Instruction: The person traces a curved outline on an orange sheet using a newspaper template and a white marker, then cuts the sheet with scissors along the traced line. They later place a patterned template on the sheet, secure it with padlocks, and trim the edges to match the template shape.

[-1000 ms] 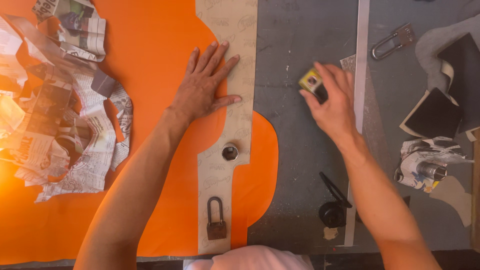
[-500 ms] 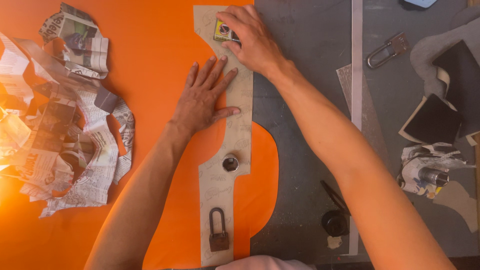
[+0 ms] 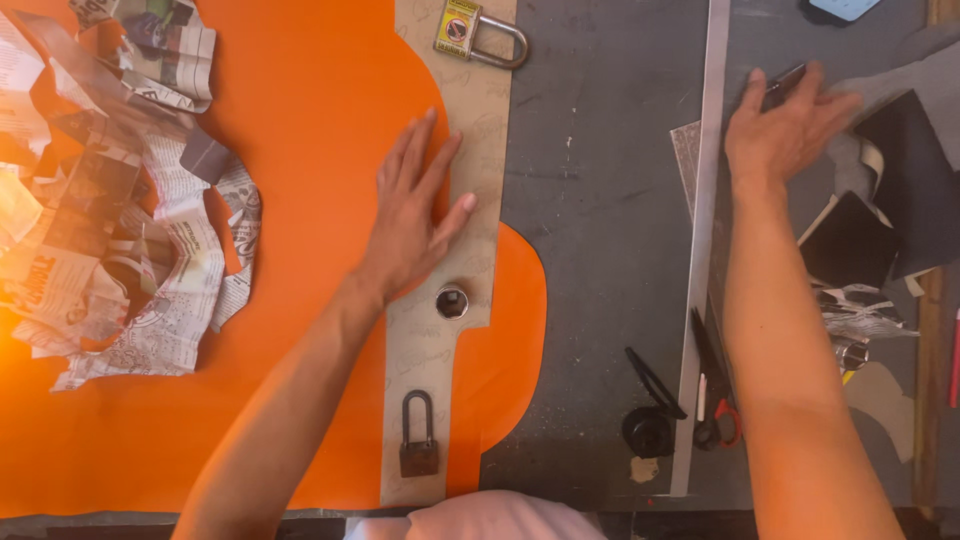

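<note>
Pressing flat, the left hand [image 3: 415, 225] lies palm down with fingers spread across the edge where the template [image 3: 455, 240] meets the orange sheet [image 3: 300, 130]; it grips nothing, and the spread looks meant to pin the pattern in place. Template is stiff, tan, card-like, long and narrow with a curved shoulder, running 12 to 6 down the sheet. Weights sit on it, likely for the same reason: a brass padlock [image 3: 478, 30] at 12, a small round metal piece [image 3: 451, 301] just at 5 of the left hand, a dark rusty padlock [image 3: 419, 440] at 6. Right hand [image 3: 785, 130] reaches to 2, fingers loosely open over a small dark object [image 3: 785, 85] beside grey and black scraps; cannot tell if it has hold. A long metal ruler [image 3: 705, 240] lies on the dull grey table [image 3: 600, 200], scissors [image 3: 710, 400] near 5. Crumpled newspaper [image 3: 120, 220] at 9, soft and creased.
</note>
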